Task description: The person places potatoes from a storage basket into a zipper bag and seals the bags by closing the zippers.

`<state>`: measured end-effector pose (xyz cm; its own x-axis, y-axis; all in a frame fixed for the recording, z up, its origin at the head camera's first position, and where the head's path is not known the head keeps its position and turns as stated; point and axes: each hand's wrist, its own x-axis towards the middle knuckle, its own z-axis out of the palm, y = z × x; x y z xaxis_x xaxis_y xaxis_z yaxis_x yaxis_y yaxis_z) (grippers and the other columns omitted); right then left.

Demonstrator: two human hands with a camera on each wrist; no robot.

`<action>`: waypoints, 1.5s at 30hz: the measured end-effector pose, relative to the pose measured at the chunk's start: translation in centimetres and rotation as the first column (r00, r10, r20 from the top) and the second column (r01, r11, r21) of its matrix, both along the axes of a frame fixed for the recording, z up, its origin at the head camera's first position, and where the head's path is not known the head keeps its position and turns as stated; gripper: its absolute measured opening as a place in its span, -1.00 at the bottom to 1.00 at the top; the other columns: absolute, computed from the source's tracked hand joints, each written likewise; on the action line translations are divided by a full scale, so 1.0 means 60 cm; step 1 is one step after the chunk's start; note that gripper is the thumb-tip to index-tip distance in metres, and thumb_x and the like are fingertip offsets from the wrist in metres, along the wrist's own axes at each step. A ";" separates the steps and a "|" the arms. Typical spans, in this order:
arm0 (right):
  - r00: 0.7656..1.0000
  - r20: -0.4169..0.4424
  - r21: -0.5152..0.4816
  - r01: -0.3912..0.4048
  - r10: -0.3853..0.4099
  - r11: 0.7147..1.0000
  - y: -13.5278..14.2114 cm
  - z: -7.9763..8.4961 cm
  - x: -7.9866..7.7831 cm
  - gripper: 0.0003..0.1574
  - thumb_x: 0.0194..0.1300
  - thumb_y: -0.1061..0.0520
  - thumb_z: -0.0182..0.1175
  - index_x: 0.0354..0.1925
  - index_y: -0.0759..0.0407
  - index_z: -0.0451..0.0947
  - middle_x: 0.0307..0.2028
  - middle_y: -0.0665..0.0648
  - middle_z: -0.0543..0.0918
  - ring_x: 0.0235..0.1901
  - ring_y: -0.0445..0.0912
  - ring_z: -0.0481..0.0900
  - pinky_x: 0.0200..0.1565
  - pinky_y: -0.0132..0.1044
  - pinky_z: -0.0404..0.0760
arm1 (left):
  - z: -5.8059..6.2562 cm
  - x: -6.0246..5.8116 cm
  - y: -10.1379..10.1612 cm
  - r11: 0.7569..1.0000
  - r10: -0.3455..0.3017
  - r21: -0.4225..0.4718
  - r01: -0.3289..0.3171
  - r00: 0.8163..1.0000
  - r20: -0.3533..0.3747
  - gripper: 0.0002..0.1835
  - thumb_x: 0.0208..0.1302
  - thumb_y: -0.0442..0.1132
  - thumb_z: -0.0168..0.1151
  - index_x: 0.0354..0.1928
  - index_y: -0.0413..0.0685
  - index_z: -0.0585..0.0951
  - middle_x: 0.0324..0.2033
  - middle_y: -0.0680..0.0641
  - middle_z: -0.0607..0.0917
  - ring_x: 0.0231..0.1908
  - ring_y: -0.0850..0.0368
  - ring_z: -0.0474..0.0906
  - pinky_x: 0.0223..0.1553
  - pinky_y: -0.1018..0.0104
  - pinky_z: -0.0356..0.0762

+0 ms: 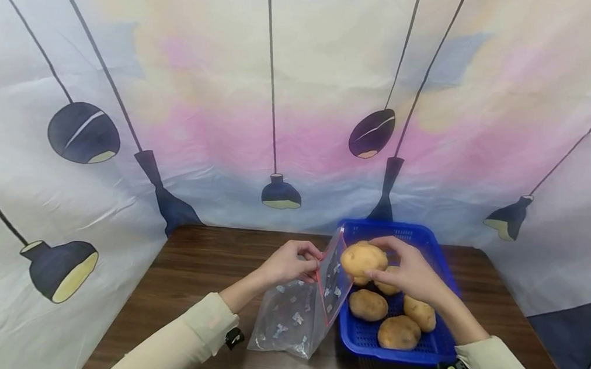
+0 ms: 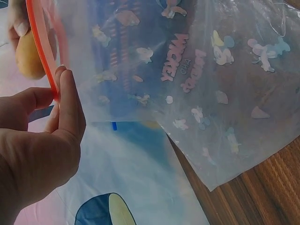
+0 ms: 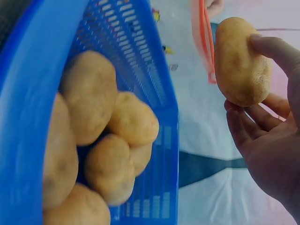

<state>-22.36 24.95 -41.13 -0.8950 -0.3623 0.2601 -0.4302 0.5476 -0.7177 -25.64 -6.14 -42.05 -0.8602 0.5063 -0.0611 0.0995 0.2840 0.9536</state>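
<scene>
L hand [image 1: 294,263]: thumb + fingers pinching the red zip strip [image 1: 322,298] at the mouth of a clear cartoon-print zip bag [image 1: 289,319]. Bag mouth faces R, toward the potato; body slants down over the dark wood-grain table [image 1: 209,271]. Can't tell if bag bottom touches it.

R hand [image 1: 414,271]: grasping one potato [image 1: 363,259], thumb on one side, fingertips on the other (clear in R wrist view). Potato is up above the blue plastic basket [image 1: 396,354], right at the bag mouth; contact w/ the strip can't be told. More potatoes [image 1: 368,305] lie in the basket, which sits on the table just R of the bag. Printed cloth backdrop [image 1: 303,91] behind.

Step in hand, my read: potato to bag opening. To do it well: hold the mouth wide, esp. the edge nearest the potato, b/c thin film prob. folds in & snags. Potato looks longer than wide, so narrow end first is prob. best. Get fingertips past the strip before letting go, o/w it may roll off the edge into the basket. Lower it vs. dropping: a limp bag w/ sudden wt could tug out of the L pinch. Letting the bag base rest on the table would help take the load.
</scene>
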 end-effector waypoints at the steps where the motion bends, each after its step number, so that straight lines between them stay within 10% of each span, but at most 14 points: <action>1: 1.000 0.007 -0.014 -0.012 0.012 1.000 -0.007 0.000 -0.001 -0.20 0.26 -0.12 0.56 0.35 0.08 0.53 0.25 0.13 0.63 0.13 0.09 0.67 0.05 0.03 0.72 | 0.000 0.000 0.000 1.000 0.000 0.001 0.000 1.000 0.002 -0.77 0.50 -0.42 0.19 0.09 -0.40 0.63 -0.26 -0.17 0.69 -0.33 -0.10 0.79 -0.26 0.17 0.82; 13: 0.985 -0.132 0.038 -0.111 0.115 0.993 -0.055 -0.001 -0.010 -0.25 0.24 0.01 0.57 0.31 0.20 0.57 0.18 0.10 0.67 0.12 0.07 0.63 0.07 0.06 0.71 | 0.009 0.004 -0.002 1.000 0.016 0.008 -0.016 1.000 0.014 -0.78 0.48 -0.42 0.19 0.07 -0.29 0.66 -0.26 -0.19 0.70 -0.21 -0.32 0.77 -0.25 0.17 0.82; 23: 0.977 -0.176 0.091 -0.107 0.121 0.990 -0.064 -0.013 -0.006 -0.23 0.22 -0.02 0.59 0.30 0.21 0.58 0.17 0.09 0.67 0.09 0.02 0.63 0.03 0.00 0.69 | 0.000 -0.001 -0.002 1.000 0.006 0.027 -0.007 1.000 0.030 -0.82 0.50 -0.41 0.20 0.05 -0.30 0.65 -0.25 -0.20 0.69 -0.30 -0.12 0.78 -0.25 0.16 0.82; 45: 0.999 -0.031 0.053 -0.043 0.044 0.998 -0.018 -0.039 0.000 -0.29 0.33 -0.02 0.52 0.34 0.17 0.54 0.19 0.20 0.68 0.15 0.15 0.65 0.09 0.16 0.68 | -0.003 -0.007 -0.011 0.999 0.035 0.029 -0.035 0.999 0.010 -0.75 0.53 -0.39 0.15 0.12 -0.39 0.61 -0.26 -0.20 0.71 -0.30 -0.18 0.79 -0.24 0.09 0.82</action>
<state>-22.35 23.89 -43.47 -0.8695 -0.4146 0.2683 -0.4770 0.5641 -0.6740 -26.06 -6.79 -42.20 -0.8767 0.4779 -0.0553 0.0809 0.2597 0.9623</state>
